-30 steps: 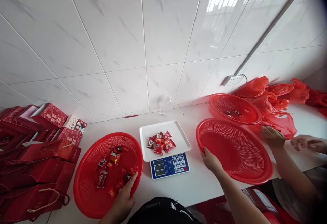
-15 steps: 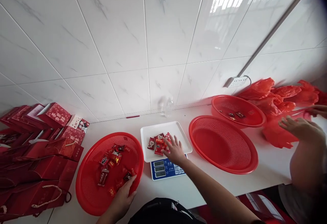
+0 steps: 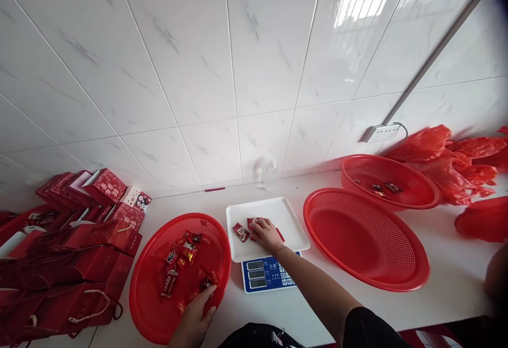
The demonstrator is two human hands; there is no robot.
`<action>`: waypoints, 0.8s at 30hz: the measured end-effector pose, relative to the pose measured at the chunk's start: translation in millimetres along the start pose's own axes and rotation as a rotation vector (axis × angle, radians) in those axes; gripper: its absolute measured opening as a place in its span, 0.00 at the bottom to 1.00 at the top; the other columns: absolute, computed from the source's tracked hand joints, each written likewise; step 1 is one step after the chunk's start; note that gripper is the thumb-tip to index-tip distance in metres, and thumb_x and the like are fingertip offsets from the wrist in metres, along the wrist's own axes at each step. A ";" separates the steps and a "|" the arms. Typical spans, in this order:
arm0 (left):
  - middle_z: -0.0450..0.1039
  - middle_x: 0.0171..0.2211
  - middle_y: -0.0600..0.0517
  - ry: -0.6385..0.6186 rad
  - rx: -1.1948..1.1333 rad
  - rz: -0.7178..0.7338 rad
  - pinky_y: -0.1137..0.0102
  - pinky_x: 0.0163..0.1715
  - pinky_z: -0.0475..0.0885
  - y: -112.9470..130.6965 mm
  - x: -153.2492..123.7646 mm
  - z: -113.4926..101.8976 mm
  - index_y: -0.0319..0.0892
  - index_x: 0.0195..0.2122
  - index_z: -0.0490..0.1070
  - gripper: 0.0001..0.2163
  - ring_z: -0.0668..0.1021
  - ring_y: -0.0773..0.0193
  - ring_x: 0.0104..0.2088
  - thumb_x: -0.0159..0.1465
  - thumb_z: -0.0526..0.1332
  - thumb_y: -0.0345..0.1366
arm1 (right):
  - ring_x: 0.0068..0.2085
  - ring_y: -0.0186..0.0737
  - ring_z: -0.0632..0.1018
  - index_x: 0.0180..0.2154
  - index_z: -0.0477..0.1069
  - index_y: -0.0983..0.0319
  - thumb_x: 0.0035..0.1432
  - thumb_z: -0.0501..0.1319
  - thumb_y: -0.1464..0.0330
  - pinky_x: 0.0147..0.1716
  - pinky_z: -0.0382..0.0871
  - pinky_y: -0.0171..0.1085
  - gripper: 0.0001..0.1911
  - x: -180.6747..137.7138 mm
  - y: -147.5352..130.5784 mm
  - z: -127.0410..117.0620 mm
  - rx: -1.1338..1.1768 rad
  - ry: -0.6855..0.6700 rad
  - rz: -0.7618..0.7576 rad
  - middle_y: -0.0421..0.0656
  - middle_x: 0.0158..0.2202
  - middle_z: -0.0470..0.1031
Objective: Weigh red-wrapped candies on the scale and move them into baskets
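My right hand (image 3: 266,235) lies on the white tray (image 3: 291,216) of a blue digital scale (image 3: 266,275), its fingers curled over a pile of red-wrapped candies (image 3: 240,231). My left hand (image 3: 197,313) grips the near rim of a red mesh basket (image 3: 151,305) that holds several wrapped candies (image 3: 179,263). An empty red mesh basket (image 3: 365,242) sits just right of the scale.
A third red basket (image 3: 416,197) with a few candies stands at the back right, beside crumpled red plastic bags (image 3: 444,163). Red gift boxes and bags (image 3: 67,247) are piled at the left. A clear bottle (image 3: 269,173) and a power strip (image 3: 381,133) sit by the tiled wall.
My right hand let go of the empty basket's rim, moved left onto the scale tray and closed over the candies. Another person's hands at the right have drawn out of view.
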State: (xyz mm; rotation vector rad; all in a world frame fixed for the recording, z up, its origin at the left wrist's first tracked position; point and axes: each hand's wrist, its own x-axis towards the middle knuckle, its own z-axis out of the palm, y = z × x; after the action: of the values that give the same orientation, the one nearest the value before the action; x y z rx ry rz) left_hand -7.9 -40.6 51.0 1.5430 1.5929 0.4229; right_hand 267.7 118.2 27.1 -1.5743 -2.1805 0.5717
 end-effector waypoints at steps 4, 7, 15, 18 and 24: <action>0.72 0.49 0.48 0.032 -0.033 0.005 0.65 0.51 0.67 2.3 4.2 -2.1 0.43 0.52 0.68 0.22 0.72 0.58 0.51 0.56 0.55 0.40 | 0.47 0.43 0.69 0.39 0.73 0.56 0.58 0.50 0.67 0.47 0.64 0.40 0.13 8.5 -0.4 -3.2 0.139 0.116 0.022 0.44 0.43 0.73; 0.73 0.48 0.47 0.070 -0.043 0.019 0.66 0.50 0.68 3.8 8.2 -3.4 0.42 0.51 0.68 0.21 0.73 0.59 0.50 0.56 0.55 0.41 | 0.43 0.39 0.72 0.42 0.70 0.60 0.60 0.47 0.67 0.43 0.67 0.37 0.16 15.0 7.7 -16.3 0.237 0.274 0.146 0.44 0.42 0.73; 0.74 0.46 0.48 0.083 -0.010 0.023 0.66 0.48 0.70 16.9 11.8 -3.3 0.42 0.49 0.69 0.21 0.74 0.58 0.48 0.55 0.54 0.41 | 0.47 0.46 0.71 0.50 0.63 0.64 0.58 0.45 0.60 0.45 0.65 0.44 0.23 -41.4 96.6 -104.2 0.275 0.606 0.625 0.52 0.47 0.69; 0.74 0.46 0.48 0.069 0.007 0.036 0.67 0.49 0.69 20.4 13.4 -1.3 0.42 0.49 0.69 0.20 0.74 0.59 0.48 0.56 0.53 0.41 | 0.57 0.57 0.60 0.52 0.63 0.61 0.54 0.51 0.59 0.51 0.55 0.58 0.25 -69.0 115.1 -114.8 0.159 0.580 0.781 0.54 0.53 0.64; 0.73 0.46 0.49 0.060 0.053 0.083 0.67 0.50 0.68 28.7 15.3 1.0 0.42 0.49 0.69 0.19 0.74 0.60 0.48 0.58 0.52 0.39 | 0.65 0.47 0.43 0.60 0.52 0.60 0.59 0.46 0.56 0.59 0.47 0.50 0.29 -61.6 71.6 -58.0 -0.090 0.199 0.307 0.48 0.65 0.44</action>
State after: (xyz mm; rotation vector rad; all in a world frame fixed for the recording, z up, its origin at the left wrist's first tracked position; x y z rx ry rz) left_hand 13.3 -21.5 66.6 1.6544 1.6016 0.4802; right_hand 373.5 85.6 33.0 -1.9419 -1.8568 0.3877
